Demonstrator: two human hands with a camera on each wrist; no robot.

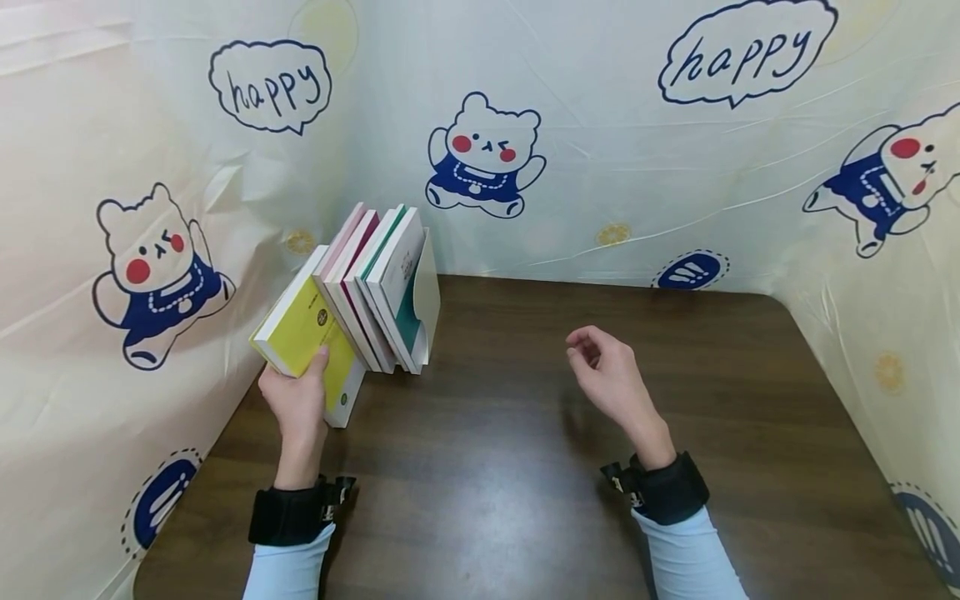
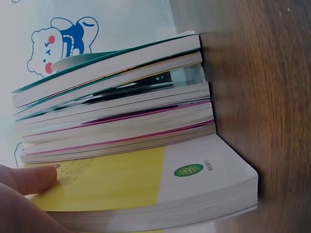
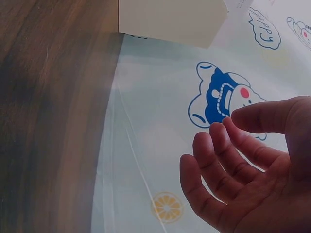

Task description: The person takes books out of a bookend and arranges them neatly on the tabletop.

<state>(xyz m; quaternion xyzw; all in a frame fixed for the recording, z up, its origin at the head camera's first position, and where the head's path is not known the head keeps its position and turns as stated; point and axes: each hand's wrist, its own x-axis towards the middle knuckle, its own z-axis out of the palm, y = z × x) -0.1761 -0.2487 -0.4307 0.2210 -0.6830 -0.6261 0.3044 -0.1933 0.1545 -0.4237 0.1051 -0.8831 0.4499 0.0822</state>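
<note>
My left hand [image 1: 296, 400] grips a thick yellow-and-white book [image 1: 303, 321] by its near edge, the thumb lying on the yellow cover. That book leans at the left end of a row of upright books [image 1: 375, 287], its lower corner at the tabletop. In the left wrist view the thumb [image 2: 41, 178] presses the yellow part, and a green oval emblem shows on the white part. A cream bookend or file holder [image 1: 428, 292] stands at the row's right end. Over the table to the right, my right hand [image 1: 609, 375] hangs with loosely bent fingers, holding nothing.
The dark wooden table [image 1: 487, 467] carries the row near its back left corner. A pale sheet [image 1: 585, 150] printed with bears and "happy" bubbles rises behind and along both sides. Black bands [image 1: 667, 492] wrap both wrists.
</note>
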